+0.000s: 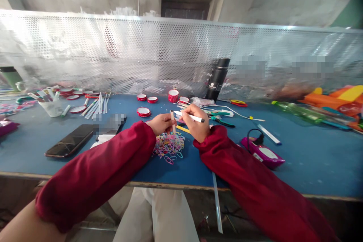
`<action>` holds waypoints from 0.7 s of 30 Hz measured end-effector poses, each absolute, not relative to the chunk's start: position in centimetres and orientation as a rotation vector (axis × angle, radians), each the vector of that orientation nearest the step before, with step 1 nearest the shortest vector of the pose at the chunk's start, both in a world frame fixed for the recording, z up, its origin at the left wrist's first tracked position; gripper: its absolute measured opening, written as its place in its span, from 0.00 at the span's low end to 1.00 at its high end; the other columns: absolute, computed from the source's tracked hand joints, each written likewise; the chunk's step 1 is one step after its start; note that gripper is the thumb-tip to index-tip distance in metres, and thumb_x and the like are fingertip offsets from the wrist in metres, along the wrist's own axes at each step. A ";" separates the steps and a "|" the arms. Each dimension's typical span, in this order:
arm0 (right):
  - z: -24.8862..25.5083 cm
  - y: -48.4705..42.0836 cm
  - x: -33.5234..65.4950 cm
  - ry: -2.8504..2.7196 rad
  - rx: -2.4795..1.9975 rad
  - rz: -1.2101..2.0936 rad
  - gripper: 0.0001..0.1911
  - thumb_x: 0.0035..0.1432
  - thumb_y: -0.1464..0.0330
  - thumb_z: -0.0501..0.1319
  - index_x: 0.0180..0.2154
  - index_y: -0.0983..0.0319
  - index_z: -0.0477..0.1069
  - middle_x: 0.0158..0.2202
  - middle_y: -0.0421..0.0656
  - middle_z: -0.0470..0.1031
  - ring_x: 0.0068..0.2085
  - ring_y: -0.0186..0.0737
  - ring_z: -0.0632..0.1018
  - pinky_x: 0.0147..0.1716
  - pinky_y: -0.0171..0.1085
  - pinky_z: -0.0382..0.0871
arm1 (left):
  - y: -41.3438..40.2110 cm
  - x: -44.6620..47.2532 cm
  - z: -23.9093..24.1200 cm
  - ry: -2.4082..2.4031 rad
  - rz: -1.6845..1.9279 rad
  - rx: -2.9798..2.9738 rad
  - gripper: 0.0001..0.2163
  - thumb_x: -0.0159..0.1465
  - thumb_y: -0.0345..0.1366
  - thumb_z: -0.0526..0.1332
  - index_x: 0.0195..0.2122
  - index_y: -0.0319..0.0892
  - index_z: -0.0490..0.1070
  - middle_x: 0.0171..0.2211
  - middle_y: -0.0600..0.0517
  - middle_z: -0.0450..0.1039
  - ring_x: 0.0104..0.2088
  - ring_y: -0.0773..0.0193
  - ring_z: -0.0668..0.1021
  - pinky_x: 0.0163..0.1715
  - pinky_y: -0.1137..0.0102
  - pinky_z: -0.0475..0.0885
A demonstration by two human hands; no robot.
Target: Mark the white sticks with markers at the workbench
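My left hand (161, 124) pinches a slim pale stick with a dark top end (173, 124), held roughly upright. My right hand (197, 130) is closed around a white marker pen (195, 117) with a black rear end. The pen lies across the fingers, its front pointing left to the top of the stick; whether they touch, I cannot tell. Just below both hands, a loose heap of colourful rubber bands (169, 146) spreads over the blue table (167, 173). A yellow strip (183, 129) lies between the hands, partly hidden.
Left are a smartphone (72, 140) and a white cup of markers (52, 107). Red-rimmed round tins (143, 112) and a black thermos (218, 80) stand behind. Green-handled pliers (224, 121), a white cable (241, 112) and a purple device (265, 154) lie right. A perforated metal panel (136, 53) borders the back.
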State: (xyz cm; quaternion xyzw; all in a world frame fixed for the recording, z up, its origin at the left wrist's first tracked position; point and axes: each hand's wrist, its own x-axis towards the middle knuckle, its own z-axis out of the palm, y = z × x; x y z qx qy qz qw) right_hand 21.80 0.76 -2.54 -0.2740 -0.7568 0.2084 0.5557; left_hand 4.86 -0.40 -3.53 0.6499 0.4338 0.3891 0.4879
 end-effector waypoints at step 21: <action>-2.7 0.9 21.7 -1.802 -0.662 0.463 0.05 0.59 0.66 0.57 0.29 0.58 0.65 0.25 0.38 0.72 0.27 0.37 0.74 0.29 0.38 0.68 | -0.6 4.9 -3.6 1.085 0.888 1.688 0.05 0.63 0.33 0.55 0.31 0.38 0.65 0.18 0.57 0.65 0.16 0.73 0.68 0.19 0.76 0.62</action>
